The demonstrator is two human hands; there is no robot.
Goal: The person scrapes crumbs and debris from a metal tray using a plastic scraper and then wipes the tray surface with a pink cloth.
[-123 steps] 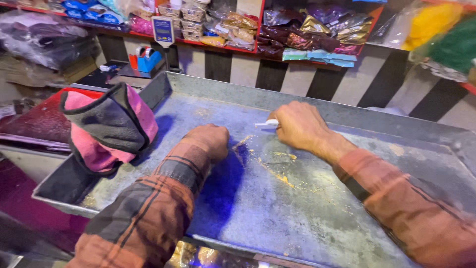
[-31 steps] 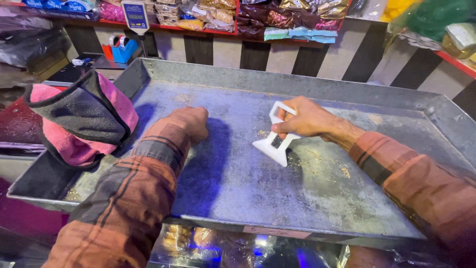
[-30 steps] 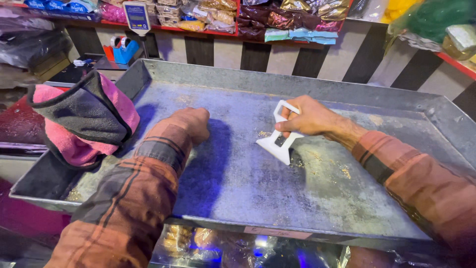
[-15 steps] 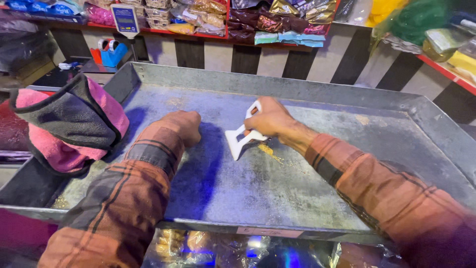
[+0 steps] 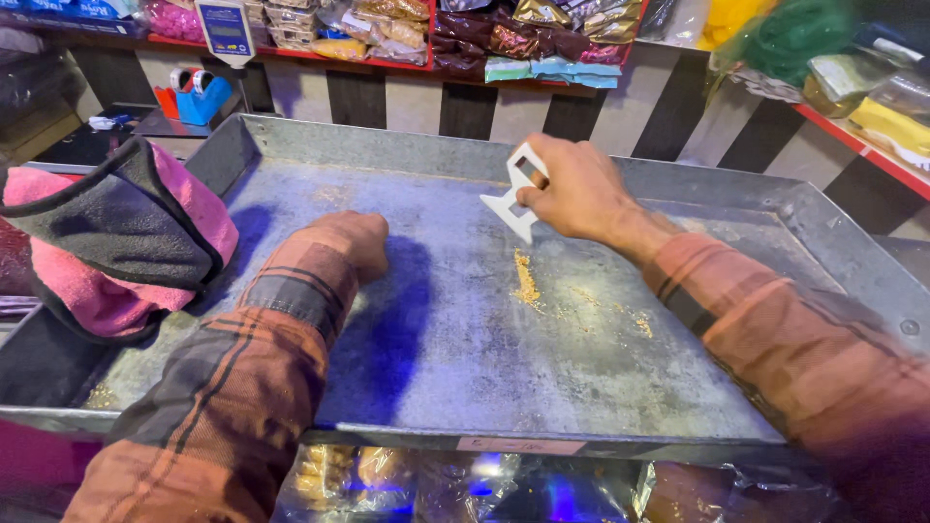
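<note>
The right hand (image 5: 572, 189) grips a white flat plastic scraper (image 5: 513, 194), blade down-left, lifted just off the grey metal tray (image 5: 465, 387) on the bench. A short line of yellow-brown crumbs (image 5: 526, 279) lies directly below the blade, running towards the wearer. The left hand (image 5: 354, 242) rests as a closed fist on the tray, farther from the crumbs. A pink-and-grey cloth bag (image 5: 116, 242) sits left. Brown, gold and teal packets (image 5: 504, 34) line the red shelf behind; a small blue sign (image 5: 225, 29) stands upper left.

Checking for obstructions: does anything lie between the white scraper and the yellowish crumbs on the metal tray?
Nothing visible: the white plastic scraper in the right hand has bare grey metal tray before the yellowish crumb line.
</note>
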